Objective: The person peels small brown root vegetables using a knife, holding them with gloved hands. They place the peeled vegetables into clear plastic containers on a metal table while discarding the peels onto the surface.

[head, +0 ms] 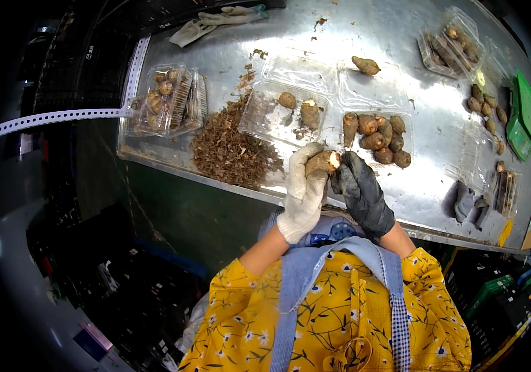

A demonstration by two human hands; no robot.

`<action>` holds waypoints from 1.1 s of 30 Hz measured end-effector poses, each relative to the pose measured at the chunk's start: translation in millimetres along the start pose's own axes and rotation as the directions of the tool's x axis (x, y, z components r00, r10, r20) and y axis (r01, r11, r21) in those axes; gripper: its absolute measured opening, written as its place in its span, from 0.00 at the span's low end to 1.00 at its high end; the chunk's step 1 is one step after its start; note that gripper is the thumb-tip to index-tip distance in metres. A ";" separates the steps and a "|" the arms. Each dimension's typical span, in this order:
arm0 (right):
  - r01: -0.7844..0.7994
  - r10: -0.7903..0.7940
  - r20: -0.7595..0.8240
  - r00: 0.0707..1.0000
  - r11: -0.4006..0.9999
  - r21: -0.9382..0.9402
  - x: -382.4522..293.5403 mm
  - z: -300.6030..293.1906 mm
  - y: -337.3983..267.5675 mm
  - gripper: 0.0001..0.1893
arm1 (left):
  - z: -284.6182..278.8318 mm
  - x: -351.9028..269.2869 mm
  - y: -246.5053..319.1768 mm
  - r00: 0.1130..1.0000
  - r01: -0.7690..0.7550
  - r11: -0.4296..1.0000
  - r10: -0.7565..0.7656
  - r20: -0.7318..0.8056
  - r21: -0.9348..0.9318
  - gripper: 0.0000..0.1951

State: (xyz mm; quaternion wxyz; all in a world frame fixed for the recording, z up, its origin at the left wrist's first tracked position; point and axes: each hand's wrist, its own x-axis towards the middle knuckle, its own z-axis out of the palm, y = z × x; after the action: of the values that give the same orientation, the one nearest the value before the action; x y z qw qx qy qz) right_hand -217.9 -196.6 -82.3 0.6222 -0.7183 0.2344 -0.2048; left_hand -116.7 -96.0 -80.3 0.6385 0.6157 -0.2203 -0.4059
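Observation:
My left hand (303, 190), in a white knit glove, grips a brown taro corm (319, 162) whose pale cut end faces right. My right hand (363, 193), in a black glove, has its fingers bent at that cut end; whether it pinches something is hidden. Just beyond, an open clear plastic clamshell (250, 122) holds two corms, one with a pale cut top (310, 114). Right of it, a second open clamshell (408, 132) contains several brown corms (372, 141). One more corm (366, 65) lies on that box's raised lid.
A heap of brown peelings (235, 149) lies left of my hands on the metal table (228, 60). Filled clamshells stand at the left (165, 100) and far right (451, 44). Loose corms (487, 104) lie near a green scale (523, 116). Gloves (219, 21) rest at the back.

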 end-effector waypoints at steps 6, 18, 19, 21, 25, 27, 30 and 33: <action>-0.157 0.185 -0.051 0.981 0.927 0.339 -8.9 -0.8 34.2 0.08 | -12.1 -5.3 10.3 0.877 0.475 0.532 -0.355 0.325 -0.701 0.21; -0.097 0.118 0.157 0.981 0.986 -0.138 12.9 -15.0 8.2 0.10 | -26.1 1.0 11.6 0.969 -0.026 0.968 -0.037 0.244 0.250 0.22; -0.307 0.309 0.142 0.940 0.951 -0.037 10.6 -13.8 8.5 0.11 | -28.3 1.1 10.3 0.979 0.021 0.985 -0.056 0.198 0.171 0.21; -0.240 0.248 -0.008 0.969 0.943 0.232 -7.4 -4.2 32.4 0.11 | -28.0 4.2 12.7 0.989 0.062 0.991 -0.076 0.124 0.115 0.22; -0.266 0.244 0.138 0.960 0.949 0.171 3.1 6.0 8.5 0.08 | -22.0 2.9 6.8 1.000 0.001 0.967 -0.008 0.026 0.256 0.25; -0.180 0.167 0.082 0.983 0.965 0.190 -0.9 10.5 13.4 0.07 | -22.9 4.5 -6.5 0.989 -0.142 0.900 0.142 0.030 0.412 0.18; -0.262 0.227 0.192 0.955 0.948 0.181 -4.4 4.6 20.3 0.07 | -26.0 25.2 9.5 0.967 -0.106 0.609 0.248 -0.062 0.786 0.17; -0.203 0.216 0.234 0.948 0.976 -0.081 -4.7 1.2 22.2 0.08 | -34.5 61.3 20.0 0.957 -0.085 0.291 0.289 -0.003 0.953 0.15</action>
State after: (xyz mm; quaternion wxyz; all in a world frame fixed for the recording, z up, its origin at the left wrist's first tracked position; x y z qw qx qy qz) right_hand -222.8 -195.4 -104.4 0.6441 -0.7259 0.2376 -0.0422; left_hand -49.6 -125.2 -79.4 0.2172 0.8741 -0.4293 -0.0669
